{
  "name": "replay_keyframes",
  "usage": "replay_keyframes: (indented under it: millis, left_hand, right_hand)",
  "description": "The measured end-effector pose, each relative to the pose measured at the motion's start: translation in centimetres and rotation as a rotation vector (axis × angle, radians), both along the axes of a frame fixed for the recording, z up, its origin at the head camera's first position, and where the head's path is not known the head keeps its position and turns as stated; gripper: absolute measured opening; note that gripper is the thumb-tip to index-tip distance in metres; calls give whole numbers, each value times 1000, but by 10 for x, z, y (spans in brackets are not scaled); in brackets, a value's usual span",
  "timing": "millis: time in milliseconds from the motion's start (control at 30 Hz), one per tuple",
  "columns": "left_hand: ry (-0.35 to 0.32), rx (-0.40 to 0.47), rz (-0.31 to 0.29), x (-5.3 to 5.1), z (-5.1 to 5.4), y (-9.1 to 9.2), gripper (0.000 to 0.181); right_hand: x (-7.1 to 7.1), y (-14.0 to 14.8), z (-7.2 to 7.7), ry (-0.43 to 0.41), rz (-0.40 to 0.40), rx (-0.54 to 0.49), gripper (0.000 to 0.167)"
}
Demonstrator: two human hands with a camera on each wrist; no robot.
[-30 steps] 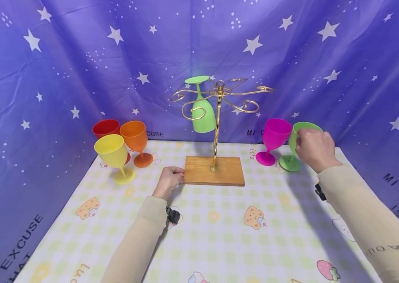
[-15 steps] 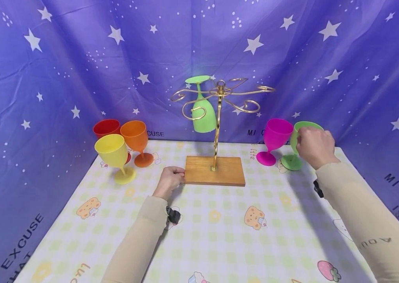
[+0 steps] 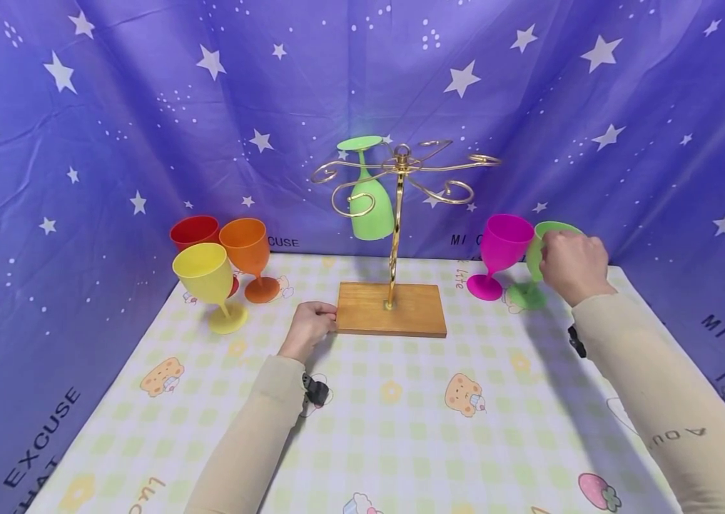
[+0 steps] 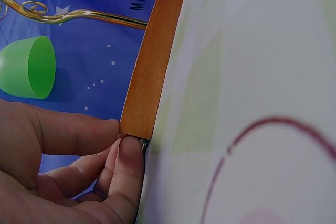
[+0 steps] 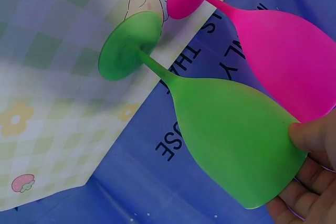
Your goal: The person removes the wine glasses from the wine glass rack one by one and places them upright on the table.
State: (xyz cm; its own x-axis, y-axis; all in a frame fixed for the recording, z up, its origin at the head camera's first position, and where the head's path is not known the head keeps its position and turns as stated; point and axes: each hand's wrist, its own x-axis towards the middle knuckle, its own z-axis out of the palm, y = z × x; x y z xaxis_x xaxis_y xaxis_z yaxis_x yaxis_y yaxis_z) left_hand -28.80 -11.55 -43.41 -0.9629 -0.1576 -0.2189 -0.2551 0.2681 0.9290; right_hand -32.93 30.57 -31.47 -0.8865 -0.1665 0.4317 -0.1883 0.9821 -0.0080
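Note:
My right hand grips a green goblet by the rim of its bowl, thumb on one side and fingers on the other. The goblet stands roughly upright at the right; I cannot tell whether its foot touches the cloth. Beside it is a magenta goblet. My left hand pinches the left end of a wooden base, thumb above and a finger at its end. A gold stand with curled arms rises from that base. Another green goblet hangs upside down from one arm on its left.
Yellow, orange and red goblets stand close together at the left. A checked tablecloth covers the table. Blue starry curtain encloses the back and sides.
The right hand stays on the green goblet, whose foot has shifted slightly. The left hand and the stand have not visibly moved.

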Motion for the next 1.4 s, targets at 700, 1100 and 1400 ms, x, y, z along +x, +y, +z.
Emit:
replay_keyframes:
  millis: [700, 1100, 1400]
  left_hand:
    - [-5, -15, 9, 0, 1, 0, 33]
    - [-22, -7, 6, 0, 2, 0, 34]
    - [-17, 13, -3, 1, 3, -1, 33]
  right_hand:
    - [8, -2, -1, 60, -15, -120, 28]
    - [23, -22, -1, 104, 24, -232, 27]
    - [30, -34, -14, 88, 58, -230, 22]
